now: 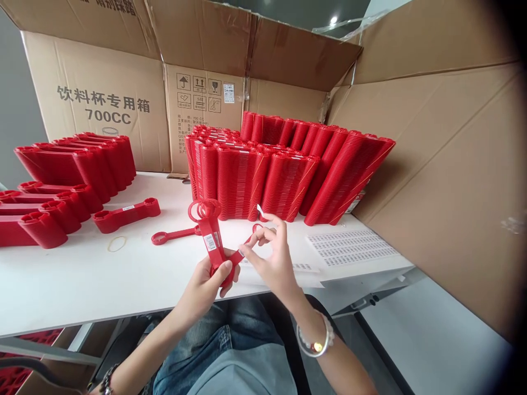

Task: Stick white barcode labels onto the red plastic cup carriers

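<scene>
My left hand (pixel 218 277) is closed around a small fanned bunch of red plastic strips with ring ends (pixel 213 233). A white barcode label (pixel 210 242) is on the front of the bunch. One strip angles off to the right, and my right hand (pixel 274 258) has its thumb and fingers on that end. A small white label (pixel 260 210) sticks up at my right index fingertip. Just left of the bunch, a single red strip (pixel 175 236) lies on the white table (pixel 123 285). Under my right hand, a label sheet (pixel 302 267) is partly hidden.
Tall stacks of red strips (pixel 242 175) stand behind my hands, with more stacks (pixel 99 159) at left. A short labelled stack (pixel 127 214) and a rubber band (pixel 117 244) lie nearer. Another label sheet (pixel 349 245) is at right. Cardboard walls (pixel 432 164) enclose the back and right.
</scene>
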The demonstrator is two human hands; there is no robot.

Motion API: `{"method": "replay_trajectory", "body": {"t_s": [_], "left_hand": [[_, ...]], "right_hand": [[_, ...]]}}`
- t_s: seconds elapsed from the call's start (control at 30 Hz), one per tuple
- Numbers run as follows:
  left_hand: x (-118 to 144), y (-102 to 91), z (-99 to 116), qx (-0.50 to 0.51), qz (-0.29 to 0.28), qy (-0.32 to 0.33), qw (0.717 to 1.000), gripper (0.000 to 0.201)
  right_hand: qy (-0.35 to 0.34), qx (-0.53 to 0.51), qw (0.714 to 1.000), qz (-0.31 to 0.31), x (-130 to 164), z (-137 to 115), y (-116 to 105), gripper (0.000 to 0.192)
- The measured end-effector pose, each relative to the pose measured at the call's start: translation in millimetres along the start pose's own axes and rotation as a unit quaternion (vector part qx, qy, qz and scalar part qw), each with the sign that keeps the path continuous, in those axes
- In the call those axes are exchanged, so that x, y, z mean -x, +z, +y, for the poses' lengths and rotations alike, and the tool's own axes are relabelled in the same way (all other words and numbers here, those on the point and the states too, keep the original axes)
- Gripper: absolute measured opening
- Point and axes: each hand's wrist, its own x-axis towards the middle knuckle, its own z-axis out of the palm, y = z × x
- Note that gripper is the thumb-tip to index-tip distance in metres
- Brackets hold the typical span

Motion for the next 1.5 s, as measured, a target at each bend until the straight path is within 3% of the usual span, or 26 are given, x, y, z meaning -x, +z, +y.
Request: {"method": "replay_trajectory", "body": {"t_s": [0.2, 0.4, 0.47, 0.63, 0.8, 1.0, 1.1, 1.17, 1.27, 1.43, 1.5], "left_hand": [[5.5, -1.7, 4.4, -0.031, -0.011, 0.046, 0.998, 0.035], [6.7, -3.5, 9.6, -0.024, -0.018, 0.074, 0.997, 0.034], [7.4, -3.7, 11.3, -0.019, -0.020, 0.066, 0.997, 0.036], [10.1, -4.6, 10.8, 0.003, -0.031, 0.057, 0.998, 0.038], [6.7, -3.0, 5.8, 0.017, -0.040, 0.043, 0.998, 0.038], [3.5, -2.8, 1.2, -0.023, -0.045, 0.031, 0.998, 0.037], [7.4, -4.9, 5.2, -0.084, -0.105, -0.009, 0.991, 0.026], [10.8, -6.7, 11.2, -0.116, -0.190, -0.043, 0.974, 0.016], [13.4, -9.0, 18.5, -0.100, -0.295, -0.089, 0.946, 0.017], [6.3, -9.9, 9.0, 0.039, -0.344, -0.169, 0.923, 0.017], [2.1, -8.6, 0.8, 0.092, -0.348, -0.190, 0.914, 0.016]], "right_hand": [[-0.074, 0.043, 0.992, 0.092, 17.7, 2.4, 20.6, 0.061], [-0.117, 0.152, 0.972, 0.133, 8.9, -6.4, 10.3, 0.077], [-0.087, 0.123, 0.980, 0.130, 4.2, -5.2, 6.6, 0.083], [0.024, -0.049, 0.993, 0.108, -2.6, 7.3, 2.4, 0.072], [0.026, -0.135, 0.982, 0.129, -6.3, 5.8, -3.2, 0.071], [-0.003, -0.153, 0.980, 0.125, -1.2, -8.8, -8.1, 0.063], [-0.005, -0.160, 0.982, 0.100, 3.3, -8.4, -7.1, 0.062], [0.003, -0.187, 0.980, 0.064, 4.8, -6.7, -6.0, 0.065], [0.045, -0.259, 0.965, -0.007, 4.4, -8.4, -5.3, 0.070], [0.135, -0.436, 0.887, -0.070, -2.7, -24.7, -6.0, 0.057], [0.150, -0.465, 0.870, -0.068, -6.4, -28.3, -3.8, 0.050]]}}
